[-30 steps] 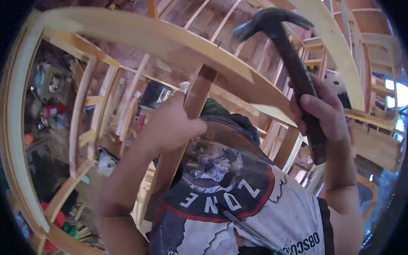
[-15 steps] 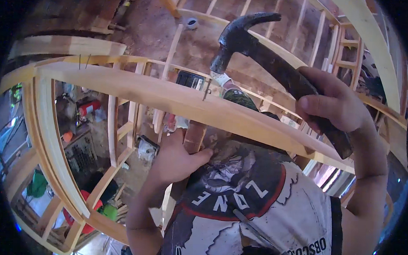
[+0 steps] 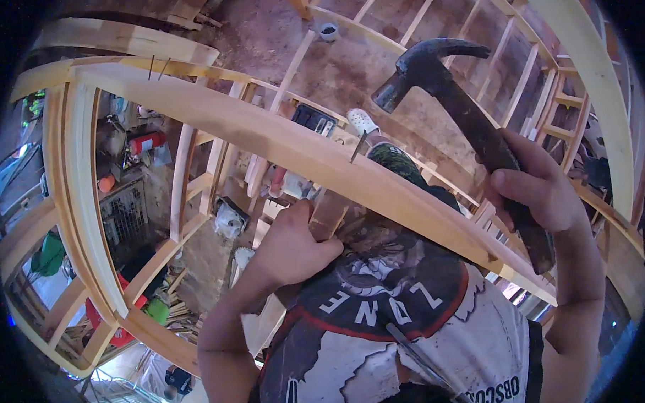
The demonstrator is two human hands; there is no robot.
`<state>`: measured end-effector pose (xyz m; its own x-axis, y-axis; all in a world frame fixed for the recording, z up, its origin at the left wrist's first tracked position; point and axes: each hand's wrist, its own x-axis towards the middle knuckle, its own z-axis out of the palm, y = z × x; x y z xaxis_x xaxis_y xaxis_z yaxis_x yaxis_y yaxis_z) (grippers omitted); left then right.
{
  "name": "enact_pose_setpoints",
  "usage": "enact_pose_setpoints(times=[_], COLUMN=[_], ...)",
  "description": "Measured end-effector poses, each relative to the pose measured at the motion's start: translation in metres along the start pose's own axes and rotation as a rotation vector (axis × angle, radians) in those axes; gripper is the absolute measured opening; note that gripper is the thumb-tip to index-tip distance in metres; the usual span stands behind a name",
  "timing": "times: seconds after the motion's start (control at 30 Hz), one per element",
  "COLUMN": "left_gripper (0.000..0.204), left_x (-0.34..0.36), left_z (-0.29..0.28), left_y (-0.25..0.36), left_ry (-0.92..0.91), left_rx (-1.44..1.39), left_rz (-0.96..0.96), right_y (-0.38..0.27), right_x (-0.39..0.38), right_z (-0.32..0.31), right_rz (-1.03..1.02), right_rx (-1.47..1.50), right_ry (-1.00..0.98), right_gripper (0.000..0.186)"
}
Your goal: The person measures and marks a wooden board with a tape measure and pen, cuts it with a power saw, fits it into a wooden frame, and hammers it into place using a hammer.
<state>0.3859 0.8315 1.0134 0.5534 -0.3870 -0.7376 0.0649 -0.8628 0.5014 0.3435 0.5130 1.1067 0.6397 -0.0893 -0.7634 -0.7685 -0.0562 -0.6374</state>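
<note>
My right hand (image 3: 533, 180) is wrapped round the dark handle of a claw hammer (image 3: 454, 96), its head raised above a long wooden beam (image 3: 289, 140). A single nail (image 3: 358, 147) stands up out of the beam's upper face, below and left of the hammer's striking face, not touching it. Under the beam, my left hand (image 3: 299, 247) is closed round an upright wooden post (image 3: 329, 214) that meets the beam's near side by the nail. Two more thin nails (image 3: 157, 68) stick up at the beam's left end.
Wooden framing (image 3: 74, 193) runs along the left and far sides. Down on the ground are a red cylinder (image 3: 145, 143), a black case (image 3: 313, 121) and a small bucket (image 3: 329, 32). Past the beam, a person's foot in a white clog (image 3: 362, 121) shows.
The whole view has shifted and turned a little. The hammer head has moved slightly right, further from the nail. Both hands keep their grips.
</note>
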Motion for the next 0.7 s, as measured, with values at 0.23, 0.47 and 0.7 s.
enact_pose_setpoints(times=[0.23, 0.47, 0.7], left_gripper=[0.055, 0.053, 0.057], left_x=[-0.003, -0.002, 0.004], left_z=[-0.004, -0.008, -0.005], left_y=[-0.002, 0.002, 0.000], left_ry=[0.023, -0.009, 0.012], left_rx=[-0.105, -0.104, -0.073], left_rz=[0.079, 0.098, 0.179], right_y=[-0.009, -0.007, -0.006], right_x=[0.003, -0.020, -0.033], right_z=[0.005, 0.021, 0.045], right_rz=[-0.022, -0.143, -0.137], right_rx=[0.001, 0.053, 0.101], right_ry=[-0.064, 0.106, 0.123], right_gripper=[0.049, 0.049, 0.052])
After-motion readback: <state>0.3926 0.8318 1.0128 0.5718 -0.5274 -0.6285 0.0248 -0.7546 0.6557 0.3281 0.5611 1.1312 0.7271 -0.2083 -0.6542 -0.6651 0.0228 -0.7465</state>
